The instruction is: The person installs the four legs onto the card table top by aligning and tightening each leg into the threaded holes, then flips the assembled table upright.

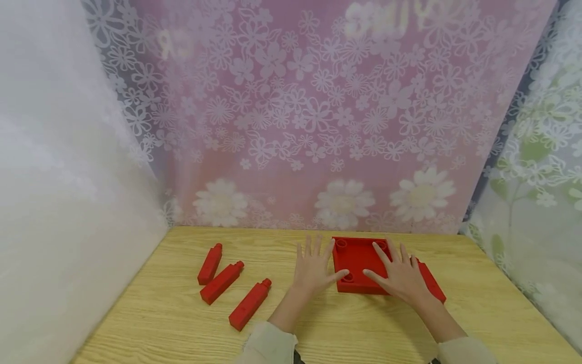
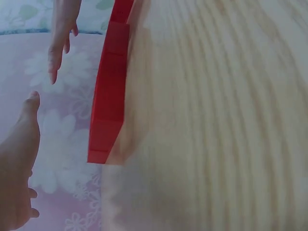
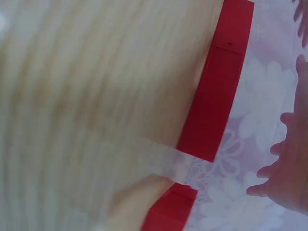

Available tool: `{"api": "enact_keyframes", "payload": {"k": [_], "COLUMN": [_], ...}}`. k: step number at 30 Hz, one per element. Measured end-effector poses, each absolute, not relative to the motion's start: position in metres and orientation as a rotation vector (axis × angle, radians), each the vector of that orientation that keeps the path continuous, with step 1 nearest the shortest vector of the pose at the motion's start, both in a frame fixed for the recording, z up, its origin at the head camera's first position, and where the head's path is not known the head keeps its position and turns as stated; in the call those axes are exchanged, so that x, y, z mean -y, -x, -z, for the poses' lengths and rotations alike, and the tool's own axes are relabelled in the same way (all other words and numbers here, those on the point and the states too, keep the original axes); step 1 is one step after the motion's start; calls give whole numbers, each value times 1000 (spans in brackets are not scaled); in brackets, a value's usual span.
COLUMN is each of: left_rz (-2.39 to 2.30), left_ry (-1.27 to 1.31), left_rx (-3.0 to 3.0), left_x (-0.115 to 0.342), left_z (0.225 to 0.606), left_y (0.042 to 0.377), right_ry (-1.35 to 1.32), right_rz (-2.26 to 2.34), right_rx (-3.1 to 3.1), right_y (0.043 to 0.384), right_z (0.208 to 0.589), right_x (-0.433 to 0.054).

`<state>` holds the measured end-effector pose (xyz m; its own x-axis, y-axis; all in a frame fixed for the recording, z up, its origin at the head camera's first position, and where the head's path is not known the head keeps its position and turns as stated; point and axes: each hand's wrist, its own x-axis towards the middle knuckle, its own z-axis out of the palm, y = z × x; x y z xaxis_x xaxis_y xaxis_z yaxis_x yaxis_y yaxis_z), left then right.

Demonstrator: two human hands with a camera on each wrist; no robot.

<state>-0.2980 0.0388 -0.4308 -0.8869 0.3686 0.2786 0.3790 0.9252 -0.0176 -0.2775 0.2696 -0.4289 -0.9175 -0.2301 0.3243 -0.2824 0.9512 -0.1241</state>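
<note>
Pinkish floral backdrop (image 1: pixel 295 126) across the back, with big white daisies low down and some blurry pale lettering up top, plus white sheeting (image 1: pixel 82 151) on the left and a flowery curtain with green leaves (image 1: pixel 536 202) on the right. Below all that, a light wood-grain table (image 1: pixel 182 333). On it, right of centre and between the hands, a shallow red tray (image 1: pixel 362 288), open side up, with round rings in the corners (can make out three, can't see the corner behind the right hand). Left hand (image 1: pixel 313 273) by the tray's left edge, back toward the head camera, fingers straight and fanned wide, thumb out over the near-left corner. Right hand (image 1: pixel 402 280) over the tray's right side, fingers also straight and spread wide, thumb pointing inward. Looks like hovering rather than touching, judging by the gaps in both wrist views. Also got three red blocks with knobbed ends (image 1: pixel 249 305) lying off to the left, knobs angled away and rightward: two just beside each other, one nearer the left hand. One more red block (image 1: pixel 432 283) just right of the tray, partly covered by the right hand. Pale sleeves (image 1: pixel 271 344) on both arms.
</note>
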Motion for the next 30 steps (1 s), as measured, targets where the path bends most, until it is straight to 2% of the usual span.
{"api": "enact_keyframes", "payload": {"k": [11,20,30], "left_rz": [363,654,725], "left_ry": [575,557,521], "left_rx": [2834,2845,2814], "left_x": [-62,-68,-77], "left_z": [464,481,499], "left_y": [296,300,300], "right_ry": [-283,-253,-176], "right_rz": [-408,-776,-994], "right_rx": [2872,2913,2815], "right_y": [271,271,271], "right_z": [446,454,470], "right_x": [-278,-285,-291]}}
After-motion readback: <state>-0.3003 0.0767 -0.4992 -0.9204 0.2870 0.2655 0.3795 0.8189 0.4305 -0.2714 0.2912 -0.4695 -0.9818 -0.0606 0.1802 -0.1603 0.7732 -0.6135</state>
